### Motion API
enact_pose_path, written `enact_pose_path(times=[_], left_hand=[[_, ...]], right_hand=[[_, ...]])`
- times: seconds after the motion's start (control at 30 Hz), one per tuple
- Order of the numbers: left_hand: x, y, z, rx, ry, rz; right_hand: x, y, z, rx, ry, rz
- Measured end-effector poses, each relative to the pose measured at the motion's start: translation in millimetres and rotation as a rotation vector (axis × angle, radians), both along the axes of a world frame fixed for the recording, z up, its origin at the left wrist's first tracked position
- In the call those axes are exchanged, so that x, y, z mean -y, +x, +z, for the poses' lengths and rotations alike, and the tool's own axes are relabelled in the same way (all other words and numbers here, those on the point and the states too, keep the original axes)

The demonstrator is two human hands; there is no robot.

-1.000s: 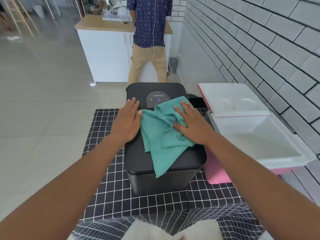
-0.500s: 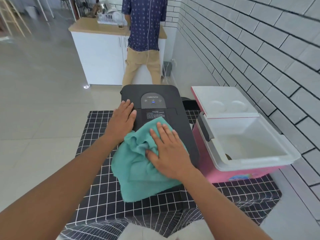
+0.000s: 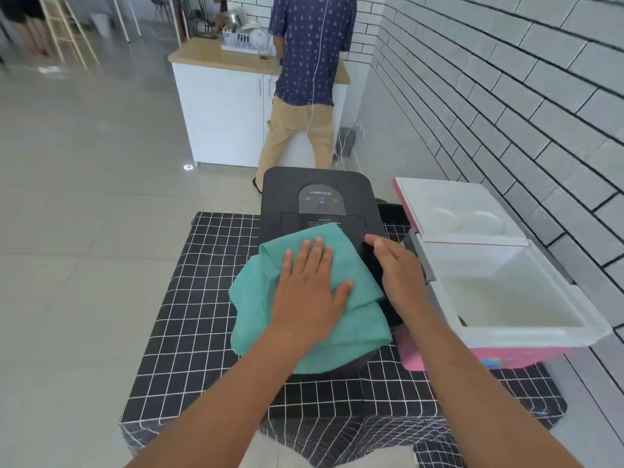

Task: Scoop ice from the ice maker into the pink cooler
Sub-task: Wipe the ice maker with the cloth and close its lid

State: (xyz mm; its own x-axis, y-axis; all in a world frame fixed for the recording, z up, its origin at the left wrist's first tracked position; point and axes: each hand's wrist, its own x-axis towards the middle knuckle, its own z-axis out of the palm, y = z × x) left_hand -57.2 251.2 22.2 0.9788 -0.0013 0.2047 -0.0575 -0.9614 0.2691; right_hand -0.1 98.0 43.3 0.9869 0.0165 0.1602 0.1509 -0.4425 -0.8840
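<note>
On ice maker (image 3: 317,187), left hand (image 3: 309,288) now pressing cloth (image 3: 304,319) — right hand (image 3: 398,275) off it.

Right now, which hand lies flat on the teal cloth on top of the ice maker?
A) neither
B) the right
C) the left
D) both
C: the left hand lies flat on the teal cloth, while the right hand rests beside it on the ice maker lid.

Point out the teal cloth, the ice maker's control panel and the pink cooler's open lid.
teal cloth (image 3: 256,292): head view, bare left part.
control panel (image 3: 321,199): head view, its centre by the blue light.
open lid (image 3: 452,211): head view, white inner face.
</note>
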Motion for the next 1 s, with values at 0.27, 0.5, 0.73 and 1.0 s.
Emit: enact_pose_path(times=[0.27,0.5,0.73,1.0], left_hand=[[-61,73,2,-0.069,0.019,0.07],[-80,119,12,-0.078,-0.009,0.106],[-57,70,1,0.0,0.036,0.064],[-33,4,1,0.075,-0.264,-0.237]], right_hand=[[-5,3,-20,0.202,-0.525,0.145],[-4,2,-16,0.169,-0.468,0.135],[-4,-1,-14,0.162,-0.403,0.121],[-6,2,-12,0.135,-0.351,0.112]])
